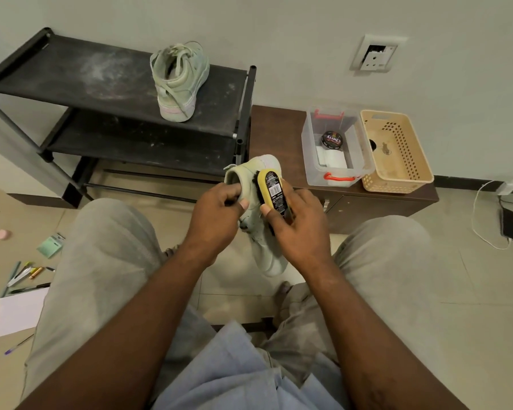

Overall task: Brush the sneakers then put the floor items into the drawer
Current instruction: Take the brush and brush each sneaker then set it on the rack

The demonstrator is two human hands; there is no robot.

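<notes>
Two pale green shoes are in view. The far sneaker (179, 81) stands on the top shelf of the black shoe rack (71, 69). The near sneaker (268, 258) is held up before the rack's right end. The left hand (216, 214) curls its fingers round the near sneaker's collar. The right hand (296, 229) wraps its fingers round a yellow brush (271, 187), bristles against the shoe's side. Pens (27, 272) and paper (18, 312) lie on the floor before the rack's left end.

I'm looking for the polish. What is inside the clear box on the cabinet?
The clear box holds a round black polish tin labelled Cherry, beside a white item, perhaps cloth or paper. Anything beneath those two is covered.
</notes>
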